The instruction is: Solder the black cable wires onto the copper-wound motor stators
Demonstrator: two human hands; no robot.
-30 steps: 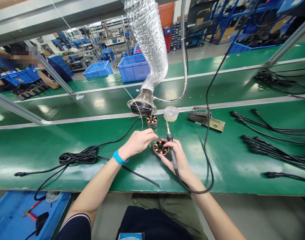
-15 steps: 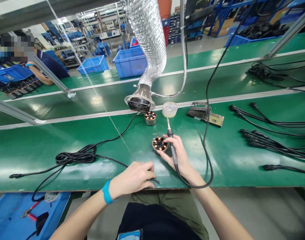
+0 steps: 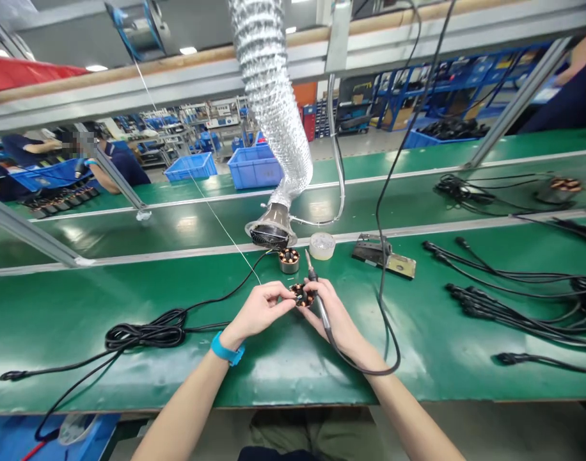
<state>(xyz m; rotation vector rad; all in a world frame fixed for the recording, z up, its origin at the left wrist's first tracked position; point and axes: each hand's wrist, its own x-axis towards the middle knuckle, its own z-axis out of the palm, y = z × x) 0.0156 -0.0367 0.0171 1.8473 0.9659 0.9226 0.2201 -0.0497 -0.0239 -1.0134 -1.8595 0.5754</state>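
Note:
A round stator with copper windings sits on the green bench between my hands. My left hand, with a blue wristband, pinches a thin black wire end against the stator's left side. My right hand steadies the stator from the right and is closed on a soldering iron, its tip pointing up and away. The iron's black cord loops back toward me on the right. A thin solder wire runs down from a spool above to my left fingers.
A second stator and a white round tub stand behind, under a silver fume duct. An iron stand lies to the right. Coiled black cable lies left, several black leads right. A person works far left.
My left hand went down to the bench's near edge, then came back up to the stator with a black wire end. The view has tilted upward.

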